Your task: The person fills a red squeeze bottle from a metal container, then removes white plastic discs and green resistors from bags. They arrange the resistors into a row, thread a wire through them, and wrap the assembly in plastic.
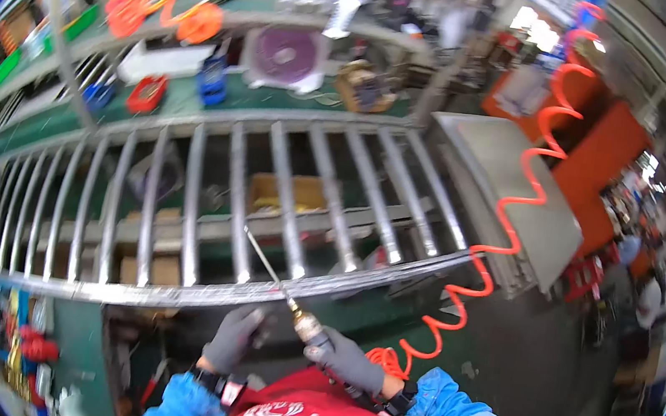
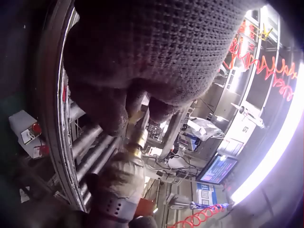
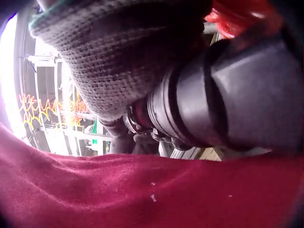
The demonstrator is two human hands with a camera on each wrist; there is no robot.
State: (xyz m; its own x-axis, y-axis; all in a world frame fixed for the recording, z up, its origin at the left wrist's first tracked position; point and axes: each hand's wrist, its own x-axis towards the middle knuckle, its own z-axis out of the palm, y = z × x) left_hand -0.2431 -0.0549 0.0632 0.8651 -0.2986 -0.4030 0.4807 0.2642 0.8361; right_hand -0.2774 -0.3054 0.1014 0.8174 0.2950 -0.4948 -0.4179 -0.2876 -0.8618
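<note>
My gloved right hand (image 1: 348,361) grips a power screwdriver (image 1: 307,326) with a worn, brass-coloured front end. Its long thin bit (image 1: 262,260) points up and away over the roller conveyor. In the right wrist view the dark rear body of the screwdriver (image 3: 190,107) runs close above the red apron (image 3: 156,190). Left of the tool is my gloved left hand (image 1: 235,340), fingers loosely bent, with a gap between it and the screwdriver in the head view. From the left wrist, the bent fingers overlap the tool's front end.
A roller conveyor (image 1: 191,206) with a metal front rail (image 1: 170,294) crosses ahead. An orange coiled hose (image 1: 456,296) trails from near my right hand up to the right. Red (image 1: 147,93) and blue bins (image 1: 212,81) and a purple fan-like round item (image 1: 286,54) stand on the far bench.
</note>
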